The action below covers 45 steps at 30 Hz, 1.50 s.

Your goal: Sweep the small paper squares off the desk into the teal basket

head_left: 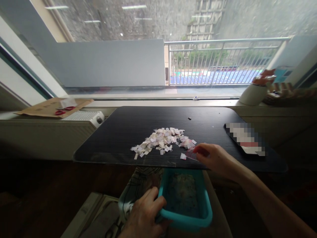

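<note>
Right hand (pixel 215 158): fingertips bunched at a translucent pinkish plastic film (pixel 191 154); can't tell if it's pinched. Film lies at the near right end of a loose heap of small white and pale-pink flat pieces (pixel 160 140) on a black wood-grain table (pixel 109 132). Left hand (pixel 147 208): fingers closed over the left rim of a teal rectangular plastic basin (pixel 189 220), probably steadying it below the table edge, within reach of the heap. Pale bits inside basin. Dark flat pixelated object (pixel 244 138) sits right, clear of the heap; red-handled scissors (pixel 60 112) far left. Nothing blocks hand to heap.
</note>
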Available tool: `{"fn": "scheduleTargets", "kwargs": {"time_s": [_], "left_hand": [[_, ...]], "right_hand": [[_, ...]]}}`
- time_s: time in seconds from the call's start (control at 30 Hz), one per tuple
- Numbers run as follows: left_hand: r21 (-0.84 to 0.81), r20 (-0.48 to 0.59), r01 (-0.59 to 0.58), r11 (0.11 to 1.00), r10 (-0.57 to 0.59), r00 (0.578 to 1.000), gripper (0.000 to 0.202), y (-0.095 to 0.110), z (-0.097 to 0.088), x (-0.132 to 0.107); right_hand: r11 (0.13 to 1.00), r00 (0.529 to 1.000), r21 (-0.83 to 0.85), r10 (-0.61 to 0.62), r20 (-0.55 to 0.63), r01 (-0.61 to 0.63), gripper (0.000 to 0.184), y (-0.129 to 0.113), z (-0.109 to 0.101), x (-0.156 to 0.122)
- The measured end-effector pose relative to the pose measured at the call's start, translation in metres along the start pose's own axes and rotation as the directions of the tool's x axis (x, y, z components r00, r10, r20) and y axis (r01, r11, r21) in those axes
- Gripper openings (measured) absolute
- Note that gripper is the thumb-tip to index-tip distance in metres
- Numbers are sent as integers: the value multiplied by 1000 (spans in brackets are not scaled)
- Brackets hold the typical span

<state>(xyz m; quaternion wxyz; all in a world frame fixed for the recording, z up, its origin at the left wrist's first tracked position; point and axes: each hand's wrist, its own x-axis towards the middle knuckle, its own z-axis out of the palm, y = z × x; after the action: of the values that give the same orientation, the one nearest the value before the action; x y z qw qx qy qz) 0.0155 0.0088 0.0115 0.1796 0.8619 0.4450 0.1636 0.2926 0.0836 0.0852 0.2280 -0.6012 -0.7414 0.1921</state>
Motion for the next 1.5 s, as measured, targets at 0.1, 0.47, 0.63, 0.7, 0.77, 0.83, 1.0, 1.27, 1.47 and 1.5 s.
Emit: {"fn": "scheduleTargets", "kwargs": {"time_s": [0.1, 0.47, 0.63, 0.7, 0.77, 0.83, 1.0, 1.27, 1.47, 1.5], "left_hand": [[-8, -5, 8, 1000, -8, 1000, 20, 2, -1, 0], [-3, 31, 24, 1000, -23, 999, 19, 3, -2, 2], [13, 24, 21, 1000, -21, 999, 21, 5, -3, 2], [3, 24, 18, 1000, -18, 1000, 22, 6, -4, 2], [-18, 14, 16, 1000, -16, 1000, 20, 6, -6, 2], [-39, -6, 19, 999, -19, 1000, 20, 5, -7, 2], [-62, -39, 16, 998, -18, 999, 19, 4, -8, 2], [-61, -20, 19, 998, -21, 1000, 16, 4, -10, 2], [-46, -12, 37, 998, -38, 999, 22, 5, -9, 1], [-47, -10, 31, 998, -31, 999, 22, 4, -9, 1]], "right_hand": [[999, 996, 7, 53, -68, -52, 26, 12, -4, -1], [997, 998, 58, 49, -32, -47, 19, 9, 0, -5], [996, 999, 91, -9, 38, 5, 20, -1, 4, -4], [998, 1000, 58, -30, 10, 29, 22, -6, 4, -4], [998, 999, 32, -51, 15, 50, 22, -11, 3, -5], [998, 996, 18, -65, 62, 64, 20, -13, -1, -8], [998, 996, -17, -56, 74, 58, 20, -7, -9, -14], [982, 974, 67, -183, 130, 175, 21, -13, -6, -28], [985, 985, -10, -171, 6, 171, 19, -8, -5, -30], [984, 984, -7, -177, 23, 177, 20, -7, -5, -29]]}}
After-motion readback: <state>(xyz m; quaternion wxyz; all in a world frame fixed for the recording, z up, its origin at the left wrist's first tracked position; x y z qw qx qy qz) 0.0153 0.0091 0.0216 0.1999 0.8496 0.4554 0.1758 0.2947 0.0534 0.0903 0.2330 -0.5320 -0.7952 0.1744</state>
